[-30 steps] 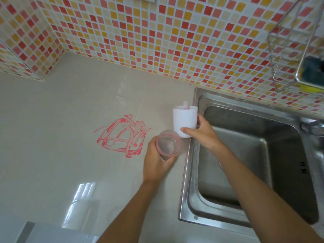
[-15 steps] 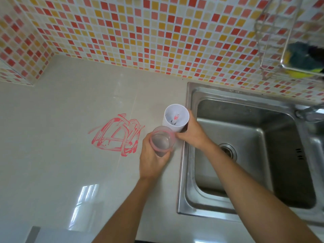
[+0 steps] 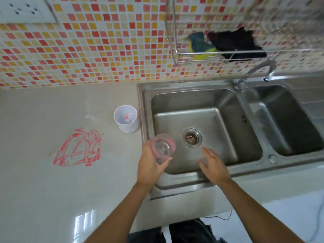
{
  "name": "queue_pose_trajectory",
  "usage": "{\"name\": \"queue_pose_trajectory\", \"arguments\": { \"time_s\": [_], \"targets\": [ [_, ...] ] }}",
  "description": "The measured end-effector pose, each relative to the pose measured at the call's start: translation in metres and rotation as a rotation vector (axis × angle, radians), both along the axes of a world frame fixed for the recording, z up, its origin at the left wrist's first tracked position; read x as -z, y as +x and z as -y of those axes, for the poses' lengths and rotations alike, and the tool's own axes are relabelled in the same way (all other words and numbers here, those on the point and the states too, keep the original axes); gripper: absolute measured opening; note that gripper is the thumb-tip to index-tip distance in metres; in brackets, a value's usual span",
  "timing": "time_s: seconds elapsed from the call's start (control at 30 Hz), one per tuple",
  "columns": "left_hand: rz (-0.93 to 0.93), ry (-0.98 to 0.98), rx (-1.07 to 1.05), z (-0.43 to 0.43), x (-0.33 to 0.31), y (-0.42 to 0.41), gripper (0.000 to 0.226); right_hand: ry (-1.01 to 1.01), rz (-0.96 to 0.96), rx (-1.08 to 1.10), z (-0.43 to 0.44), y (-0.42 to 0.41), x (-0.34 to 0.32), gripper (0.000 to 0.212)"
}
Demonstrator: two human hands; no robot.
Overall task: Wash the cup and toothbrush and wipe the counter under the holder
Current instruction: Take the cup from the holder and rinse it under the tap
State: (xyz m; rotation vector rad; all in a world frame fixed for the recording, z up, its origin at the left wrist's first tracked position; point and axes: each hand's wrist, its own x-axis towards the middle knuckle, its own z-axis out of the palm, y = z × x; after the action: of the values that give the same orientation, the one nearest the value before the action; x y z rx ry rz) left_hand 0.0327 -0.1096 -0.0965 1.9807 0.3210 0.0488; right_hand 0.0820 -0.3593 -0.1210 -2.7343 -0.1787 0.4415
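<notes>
My left hand [image 3: 150, 163] grips a clear pink-rimmed cup [image 3: 163, 147] over the left edge of the steel sink [image 3: 206, 95]. My right hand [image 3: 213, 166] hovers over the sink basin, fingers spread, holding nothing. The white holder [image 3: 126, 120] stands upright on the counter [image 3: 52, 181] just left of the sink, with a pink and white toothbrush head [image 3: 127, 117] visible inside it. A red scribbled stain [image 3: 78, 149] marks the counter left of my left hand.
A wire rack [image 3: 228, 53] on the tiled wall holds a blue-yellow sponge [image 3: 199, 47] and a black cloth [image 3: 235, 43]. The tap [image 3: 254, 71] curves over the divider between the two basins. A drain [image 3: 192, 137] sits mid-basin. A wall socket [image 3: 24, 10] is at top left.
My right hand let go of the white holder, which now stands on the counter, and moved over the sink. My left hand carried the cup right, to the sink's edge.
</notes>
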Motion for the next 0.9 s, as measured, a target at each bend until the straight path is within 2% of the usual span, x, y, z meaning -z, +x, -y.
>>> {"name": "queue_pose_trajectory", "arguments": {
  "time_s": [0.13, 0.27, 0.47, 0.7, 0.8, 0.9],
  "targets": [
    [0.033, 0.211, 0.147, 0.033, 0.005, 0.02, 0.071, -0.12, -0.023, -0.012, 0.051, -0.008, 0.006, 0.062],
    [0.052, 0.451, 0.172, 0.06, 0.015, 0.029, 0.061, -0.166, -0.008, -0.07, 0.076, -0.003, 0.008, 0.066],
    [0.006, 0.874, 0.241, 0.087, 0.019, 0.044, 0.05, -0.221, -0.093, -0.189, 0.093, 0.008, 0.015, 0.077],
    [-0.026, 1.314, 0.357, 0.108, 0.015, 0.054, 0.072, -0.243, -0.142, -0.327, 0.101, 0.018, 0.02, 0.079],
    [-0.084, 1.438, 0.46, 0.116, 0.012, 0.053, 0.084, -0.24, -0.139, -0.354, 0.103, 0.017, 0.023, 0.079],
    [-0.068, 1.5, 0.457, 0.124, 0.012, 0.059, 0.087, -0.237, -0.148, -0.376, 0.104, 0.018, 0.025, 0.078]
  ]
}}
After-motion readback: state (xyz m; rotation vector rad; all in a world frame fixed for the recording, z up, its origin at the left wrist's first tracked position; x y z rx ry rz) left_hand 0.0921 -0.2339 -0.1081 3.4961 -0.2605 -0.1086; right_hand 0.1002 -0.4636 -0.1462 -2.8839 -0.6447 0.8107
